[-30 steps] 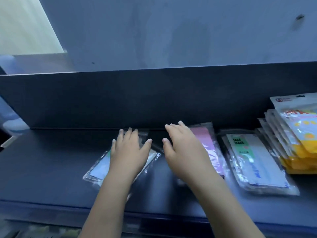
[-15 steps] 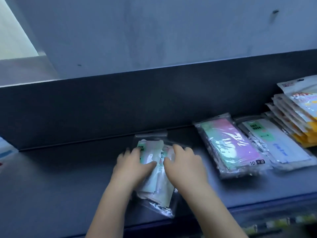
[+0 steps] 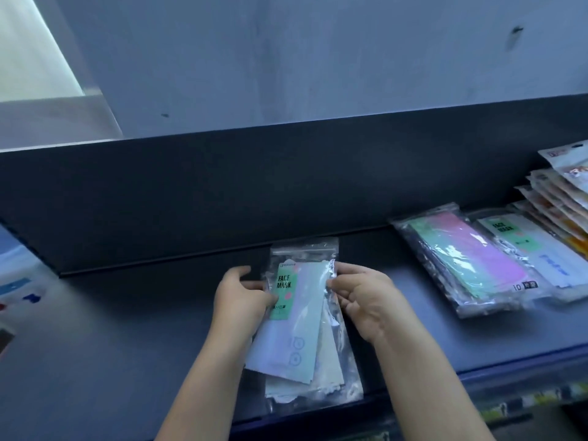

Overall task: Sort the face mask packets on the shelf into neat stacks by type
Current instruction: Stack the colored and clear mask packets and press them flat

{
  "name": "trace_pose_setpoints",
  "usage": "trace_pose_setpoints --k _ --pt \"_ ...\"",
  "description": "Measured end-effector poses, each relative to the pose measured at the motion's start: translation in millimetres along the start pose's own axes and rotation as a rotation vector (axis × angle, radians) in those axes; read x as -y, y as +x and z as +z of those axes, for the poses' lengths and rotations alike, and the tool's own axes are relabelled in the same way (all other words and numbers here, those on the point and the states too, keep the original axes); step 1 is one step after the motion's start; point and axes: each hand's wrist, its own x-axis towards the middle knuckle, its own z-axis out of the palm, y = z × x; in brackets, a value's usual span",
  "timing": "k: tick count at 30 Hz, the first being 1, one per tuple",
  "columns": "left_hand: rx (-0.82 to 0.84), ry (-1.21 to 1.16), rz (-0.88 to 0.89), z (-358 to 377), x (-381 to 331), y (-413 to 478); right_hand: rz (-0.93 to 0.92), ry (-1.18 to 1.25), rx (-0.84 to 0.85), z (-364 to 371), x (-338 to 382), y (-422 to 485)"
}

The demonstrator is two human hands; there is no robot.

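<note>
The held packet (image 3: 302, 316) reads "FACE MASK", as does the white packet (image 3: 525, 249); the pink-green packet (image 3: 471, 262) shows "10".

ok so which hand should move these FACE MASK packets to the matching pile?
Right, probably. The right hand grips the held packets on the side nearer the matching pile, which lies rightward beyond the pink-green packet. The left hand, gripping the far edge, would have to reach across.

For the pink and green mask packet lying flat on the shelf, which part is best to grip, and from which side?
Likely the near short end, coming from the front. The pink and green packet lies flat with its right long side close beside the white packet, and its near end faces the shelf front.
</note>
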Motion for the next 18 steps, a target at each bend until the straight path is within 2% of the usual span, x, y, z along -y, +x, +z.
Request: trace_pose_setpoints --k 3,7,13,18 --pt "-0.002 -0.100 -0.043 -9.2 4.2 8.3 -0.026 -0.104 -0.016 2.0 -2.7 1.0" --pt "0.028 -0.144 -0.055 -16.9 2.7 12.4 -0.007 -0.102 0.045 3.4 0.0 -0.5" --pt "-0.035 -0.139 0.083 -26.5 -6.0 12.7 -0.066 -0.055 -0.039 1.0 3.2 4.2" --pt "-0.075 -0.185 0.099 -35.1 -10.6 14.8 -0.169 -0.005 -0.036 -7.3 19.6 -0.4"
